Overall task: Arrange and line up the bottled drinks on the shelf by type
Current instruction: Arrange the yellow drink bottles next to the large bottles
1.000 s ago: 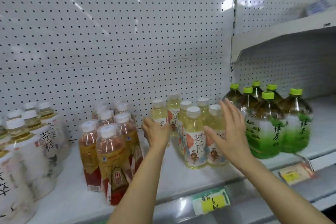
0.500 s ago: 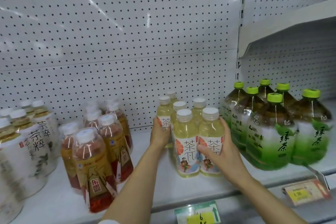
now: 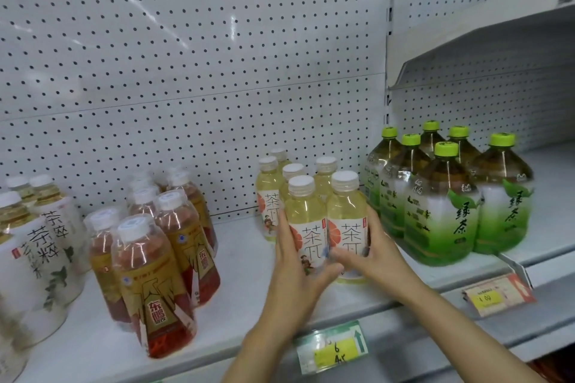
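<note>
A white shelf (image 3: 242, 261) runs across in front of me, backed by a pegboard wall (image 3: 186, 71). On it the biggest things are the green-capped tea bottles (image 3: 445, 205), clustered at three o'clock from my hands. At nine o'clock stand the red-and-gold bottles (image 3: 155, 258), and further out the same way the white-labelled tea bottles (image 3: 34, 246), blurred at the edge.

The pale yellow tea bottles (image 3: 298, 196) sit upright in two short rows at the middle of the shelf, between the red-and-gold group and the green-capped group. The two front ones are between my palms.

My left hand (image 3: 295, 277) wraps the front-left bottle (image 3: 306, 221) from its nine o'clock side, the fingers curled round the lower label towards five o'clock. My right hand (image 3: 371, 253) grips the front-right bottle (image 3: 347, 218) from its three o'clock side, thumb up along the label edge and fingers bent across the lower front. The two bottles touch each other, and my fingertips nearly meet beneath their labels.

Two price tags hang on the shelf lip: a green-and-yellow tag (image 3: 333, 347) at six o'clock, and an orange-and-yellow tag (image 3: 497, 297) at four o'clock.
</note>
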`<state>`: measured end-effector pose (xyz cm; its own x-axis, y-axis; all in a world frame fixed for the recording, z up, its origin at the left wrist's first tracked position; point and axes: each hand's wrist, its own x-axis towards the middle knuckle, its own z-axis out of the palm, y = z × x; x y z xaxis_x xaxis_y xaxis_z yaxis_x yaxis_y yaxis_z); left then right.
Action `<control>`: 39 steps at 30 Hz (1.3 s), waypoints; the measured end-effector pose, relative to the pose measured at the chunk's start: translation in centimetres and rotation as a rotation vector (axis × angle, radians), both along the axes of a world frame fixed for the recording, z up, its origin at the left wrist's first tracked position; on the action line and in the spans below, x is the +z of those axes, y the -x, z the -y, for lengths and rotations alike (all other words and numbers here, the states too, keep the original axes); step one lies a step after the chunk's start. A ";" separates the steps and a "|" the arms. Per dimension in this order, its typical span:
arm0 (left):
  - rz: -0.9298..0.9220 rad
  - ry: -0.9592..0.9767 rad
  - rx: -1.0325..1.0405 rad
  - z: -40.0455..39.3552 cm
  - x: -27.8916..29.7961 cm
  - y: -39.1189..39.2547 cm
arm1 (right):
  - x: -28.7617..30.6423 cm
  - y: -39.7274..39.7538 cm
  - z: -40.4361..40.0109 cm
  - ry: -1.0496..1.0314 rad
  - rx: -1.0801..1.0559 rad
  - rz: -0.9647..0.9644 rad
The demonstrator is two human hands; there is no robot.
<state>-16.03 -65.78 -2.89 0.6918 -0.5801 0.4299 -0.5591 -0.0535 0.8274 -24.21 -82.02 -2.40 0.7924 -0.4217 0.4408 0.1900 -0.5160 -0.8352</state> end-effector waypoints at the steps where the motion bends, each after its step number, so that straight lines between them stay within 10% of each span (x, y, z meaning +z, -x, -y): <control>1: 0.056 -0.020 0.090 0.1 -0.2 -0.1 | 0.0 0.1 0.0 -0.001 0.008 -0.002; 15: 0.131 0.057 0.270 -0.3 -0.2 0.0 | 0.4 1.4 -0.7 -0.016 0.221 -0.136; 20: 0.046 0.071 0.520 0.9 0.2 2.7 | 0.1 5.6 1.4 0.355 0.113 -0.206; 23: 0.288 0.255 0.756 3.1 1.9 7.5 | 0.3 8.9 4.7 0.514 -0.071 0.061; 27: 0.466 0.266 0.469 9.6 3.0 12.1 | 1.4 11.5 12.0 0.658 -0.364 0.428; 39: -0.091 0.091 0.110 18.6 1.8 9.7 | 2.2 13.4 23.6 -0.006 -0.122 0.076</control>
<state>-25.76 -84.34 -1.04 0.7874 -0.4606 0.4098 -0.4764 -0.0328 0.8786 -37.65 -105.62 -0.17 0.6996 -0.5154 0.4949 0.1894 -0.5341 -0.8240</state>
